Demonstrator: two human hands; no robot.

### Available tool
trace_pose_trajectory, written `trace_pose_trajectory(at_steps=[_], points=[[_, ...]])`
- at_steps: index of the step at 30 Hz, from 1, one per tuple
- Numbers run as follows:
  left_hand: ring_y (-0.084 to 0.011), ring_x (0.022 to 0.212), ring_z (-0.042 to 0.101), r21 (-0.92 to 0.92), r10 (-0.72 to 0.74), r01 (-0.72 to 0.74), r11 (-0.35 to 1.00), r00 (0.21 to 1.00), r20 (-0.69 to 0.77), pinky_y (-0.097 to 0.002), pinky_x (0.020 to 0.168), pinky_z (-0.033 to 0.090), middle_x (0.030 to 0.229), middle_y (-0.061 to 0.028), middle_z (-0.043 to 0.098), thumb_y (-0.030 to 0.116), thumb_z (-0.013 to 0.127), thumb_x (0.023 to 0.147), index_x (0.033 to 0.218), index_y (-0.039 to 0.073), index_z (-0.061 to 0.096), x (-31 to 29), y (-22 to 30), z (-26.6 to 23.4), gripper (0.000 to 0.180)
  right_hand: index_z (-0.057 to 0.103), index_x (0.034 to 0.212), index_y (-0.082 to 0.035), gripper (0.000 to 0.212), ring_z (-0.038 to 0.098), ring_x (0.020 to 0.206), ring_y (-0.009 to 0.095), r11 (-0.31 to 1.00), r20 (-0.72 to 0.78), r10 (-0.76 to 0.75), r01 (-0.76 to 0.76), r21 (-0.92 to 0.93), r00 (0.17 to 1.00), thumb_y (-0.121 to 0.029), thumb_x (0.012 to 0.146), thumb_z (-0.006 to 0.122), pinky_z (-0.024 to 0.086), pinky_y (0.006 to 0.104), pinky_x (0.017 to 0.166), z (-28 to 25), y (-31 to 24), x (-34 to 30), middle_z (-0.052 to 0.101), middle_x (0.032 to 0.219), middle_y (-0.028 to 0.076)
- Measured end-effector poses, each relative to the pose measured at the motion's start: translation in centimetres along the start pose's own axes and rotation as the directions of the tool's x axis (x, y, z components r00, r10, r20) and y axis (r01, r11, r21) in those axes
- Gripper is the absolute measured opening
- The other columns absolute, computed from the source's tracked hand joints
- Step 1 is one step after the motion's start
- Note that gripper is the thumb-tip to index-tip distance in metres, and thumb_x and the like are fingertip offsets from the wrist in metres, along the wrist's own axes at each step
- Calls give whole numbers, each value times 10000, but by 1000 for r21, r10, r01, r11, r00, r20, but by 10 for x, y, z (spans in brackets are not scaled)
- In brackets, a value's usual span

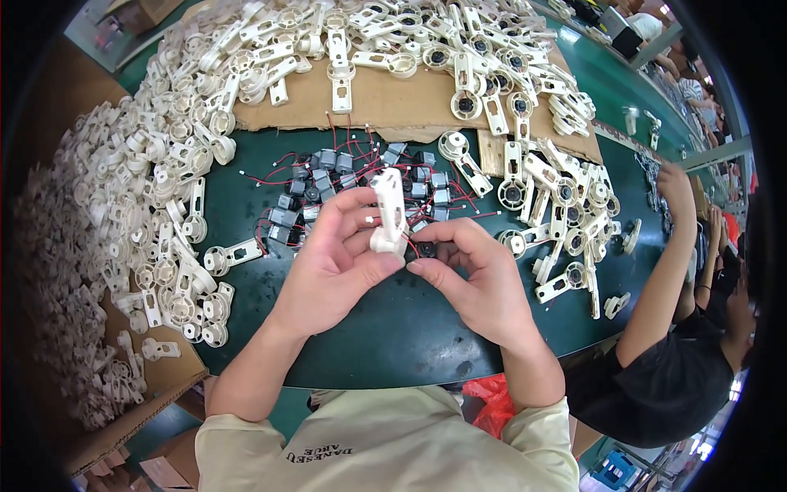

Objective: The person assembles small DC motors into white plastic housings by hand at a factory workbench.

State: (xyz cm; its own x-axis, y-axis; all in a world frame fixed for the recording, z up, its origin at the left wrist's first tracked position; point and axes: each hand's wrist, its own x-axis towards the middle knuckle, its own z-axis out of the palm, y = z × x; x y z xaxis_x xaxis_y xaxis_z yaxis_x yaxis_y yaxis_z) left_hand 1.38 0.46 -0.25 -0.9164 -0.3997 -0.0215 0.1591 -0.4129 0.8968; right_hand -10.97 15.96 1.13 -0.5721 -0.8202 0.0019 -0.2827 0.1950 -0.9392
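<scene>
Holding a white plastic housing [388,201] on end in the left hand [334,254], over a dark green tabletop [385,348], with the thumb pressed near its lower end and the other fingers [354,216] curled around behind, probably to brace the narrow shape while leaving the side toward the right hand [484,279] free. Pinching a small dark part [425,249] between right thumb and forefinger, right beside the housing and next to a red wire, seemingly for fine control at close quarters. Impossible to tell from this angle about any contact between part and housing. Seen just beyond both hands, amid a loose cluster with red leads, grey motors [283,217], presumably grouped at the centre for easy reach from either side. Heaped at the left and along the far edge, partly on a cardboard sheet [303,111], more white housings [115,213], perhaps piled there to spare the middle for handling. Spread at the right, many with dark round centres, similar pieces [514,193], possibly set apart from the plainer heap. Glimpsed at far right, well apart from the hold, a co-worker's bent arm [658,271]
</scene>
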Motion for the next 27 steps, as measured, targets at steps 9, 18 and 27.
trace_pose_trajectory(at_steps=[9,18,27], points=[[-151,1131,586,-7,-159,160,987,984,82,-297,971,494,1217,-64,565,-62,657,882,1265,4,489,-1,-8,-3,424,623,1136,6,284,622,813,96,935,-36,35,-20,353,999,28,862,692,551,255,729,5,0,-1,602,939,59],[-148,1117,593,-5,-61,61,998,997,37,-303,975,493,1253,-99,581,-23,627,923,1279,-19,486,-1,-15,1,382,620,1104,-10,273,624,771,123,987,-129,-117,130,100,985,31,846,702,537,260,688,7,-1,0,610,928,68],[-155,1165,573,41,-60,59,997,998,35,-306,1010,464,1278,-93,569,-48,581,935,1321,-13,468,0,-12,-1,404,635,1129,-34,289,592,699,139,963,-135,-269,270,-12,954,25,852,687,504,266,604,9,-1,3,606,922,83]])
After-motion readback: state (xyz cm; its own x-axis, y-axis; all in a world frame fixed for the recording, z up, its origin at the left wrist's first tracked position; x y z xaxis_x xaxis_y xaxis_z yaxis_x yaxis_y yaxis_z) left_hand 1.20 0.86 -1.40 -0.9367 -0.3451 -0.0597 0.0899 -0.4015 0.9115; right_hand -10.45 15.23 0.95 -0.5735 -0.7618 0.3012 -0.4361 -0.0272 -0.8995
